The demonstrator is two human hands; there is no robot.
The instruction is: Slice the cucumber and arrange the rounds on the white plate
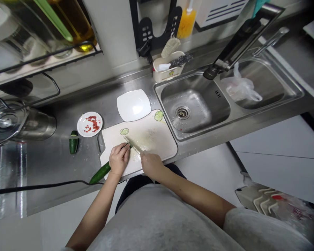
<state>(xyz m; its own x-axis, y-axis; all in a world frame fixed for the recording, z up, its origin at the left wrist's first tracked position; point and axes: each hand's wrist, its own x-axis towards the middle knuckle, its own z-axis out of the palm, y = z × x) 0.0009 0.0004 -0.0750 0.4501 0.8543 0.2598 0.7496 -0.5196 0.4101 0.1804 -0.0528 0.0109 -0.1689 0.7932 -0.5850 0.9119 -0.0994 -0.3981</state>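
My left hand is closed over the cucumber, whose long dark-green end sticks out past my wrist over the board's left edge. In my right hand is the handle of a knife; its blade slants up and left, right beside my left fingertips. Both hands are over the white cutting board. A few pale cucumber slices lie just beyond the blade, and more slices sit at the board's far right corner. The cut face of the cucumber is hidden by my fingers and the blade.
Behind the board stands a white square plate. To its left are a small plate with red pieces and a cucumber stub. The sink adjoins the board on the right. A black cable crosses the counter's front left.
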